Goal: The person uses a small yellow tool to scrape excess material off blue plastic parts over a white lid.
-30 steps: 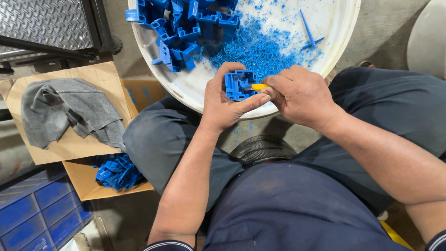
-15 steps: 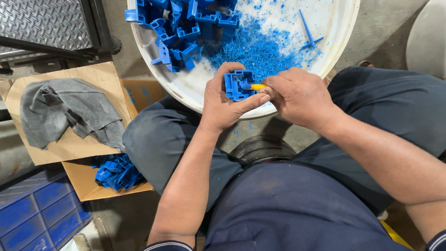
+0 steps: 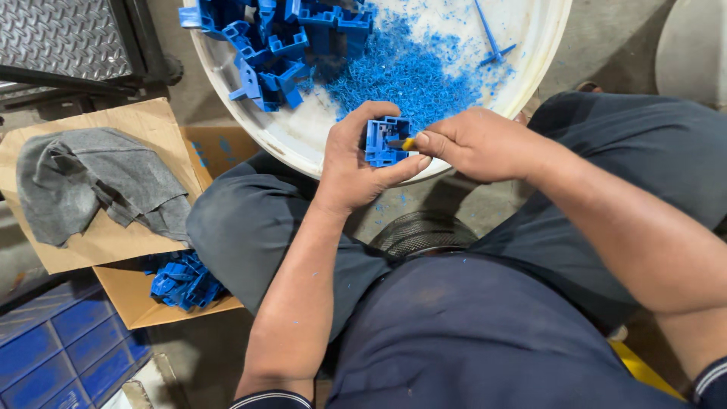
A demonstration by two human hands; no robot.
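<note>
As before, blue part [image 3: 385, 141] between hands.

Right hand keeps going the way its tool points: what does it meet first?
Probably the blue plastic part held in the left hand; the right hand aims its yellow-handled tool leftward at it, the tip seemingly already touching.

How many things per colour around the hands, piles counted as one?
Blue: 4 – held part, parts pile in basin, shavings, parts pile in box
White: 1 – basin
Grey: 1 – cloth
Brown: 1 – cardboard box
Total: 7
</note>
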